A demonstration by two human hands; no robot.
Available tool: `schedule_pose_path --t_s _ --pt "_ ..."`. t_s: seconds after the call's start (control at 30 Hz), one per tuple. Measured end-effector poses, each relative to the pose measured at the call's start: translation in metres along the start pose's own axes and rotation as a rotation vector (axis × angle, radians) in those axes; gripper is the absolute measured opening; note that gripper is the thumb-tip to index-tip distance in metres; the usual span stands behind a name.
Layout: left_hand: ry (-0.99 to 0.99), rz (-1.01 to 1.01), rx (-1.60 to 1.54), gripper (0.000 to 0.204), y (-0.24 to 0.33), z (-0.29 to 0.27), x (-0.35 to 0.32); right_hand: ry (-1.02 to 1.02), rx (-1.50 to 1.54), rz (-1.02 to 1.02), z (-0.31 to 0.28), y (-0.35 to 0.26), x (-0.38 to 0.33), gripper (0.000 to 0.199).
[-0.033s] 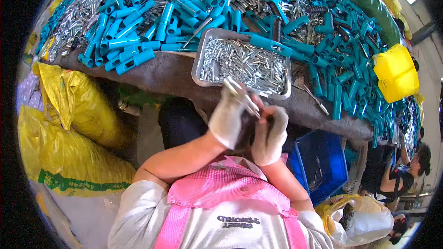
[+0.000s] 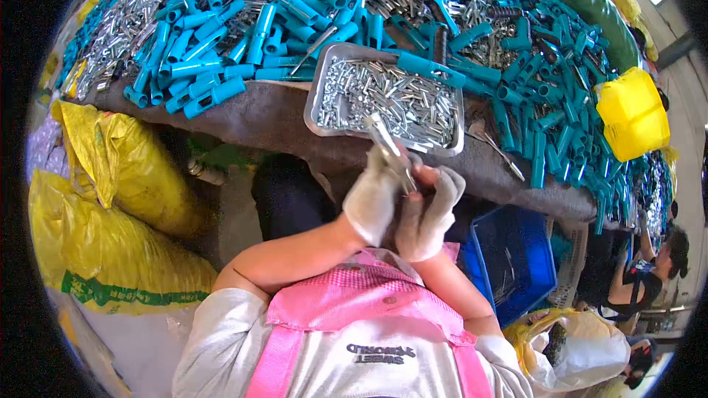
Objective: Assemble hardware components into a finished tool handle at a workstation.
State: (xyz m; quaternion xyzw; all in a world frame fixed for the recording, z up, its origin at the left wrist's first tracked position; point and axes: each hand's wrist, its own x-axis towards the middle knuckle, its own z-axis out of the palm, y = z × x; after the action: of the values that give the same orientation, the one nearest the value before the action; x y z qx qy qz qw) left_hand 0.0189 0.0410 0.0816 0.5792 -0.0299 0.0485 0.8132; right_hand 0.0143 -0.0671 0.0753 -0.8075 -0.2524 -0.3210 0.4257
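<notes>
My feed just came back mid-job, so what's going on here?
A person's gloved left hand holds a slim silvery metal piece, its upper end toward a clear tray of small metal parts. The gloved right hand is at the piece's lower end; whether it grips is hard to tell. Teal tubular parts are heaped behind the tray.
</notes>
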Motion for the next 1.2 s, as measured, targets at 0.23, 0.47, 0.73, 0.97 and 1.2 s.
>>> schedule_pose_path --t_s 0.23,0.47,0.73,0.97,1.2 --pt "-0.073 -0.367 -0.456 0.037 0.014 0.013 -0.014 0.049 0.554 0.550 -0.017 0.018 0.000 0.062" --pt "-0.353 -0.750 -0.419 0.031 0.009 0.017 -0.018 -0.097 1.240 0.988 -0.061 0.037 -0.004 0.037" --pt "-0.304 -0.914 -0.262 0.026 -0.015 0.036 -0.019 0.230 1.173 1.099 -0.050 0.061 -0.057 0.032" --pt "-0.401 -1.014 -0.266 0.026 -0.036 0.058 -0.018 0.163 1.464 1.020 -0.103 0.073 -0.079 0.045" --pt "-0.447 -1.055 -0.165 0.026 -0.060 0.075 -0.009 0.217 1.017 1.066 -0.112 0.083 -0.089 0.039"
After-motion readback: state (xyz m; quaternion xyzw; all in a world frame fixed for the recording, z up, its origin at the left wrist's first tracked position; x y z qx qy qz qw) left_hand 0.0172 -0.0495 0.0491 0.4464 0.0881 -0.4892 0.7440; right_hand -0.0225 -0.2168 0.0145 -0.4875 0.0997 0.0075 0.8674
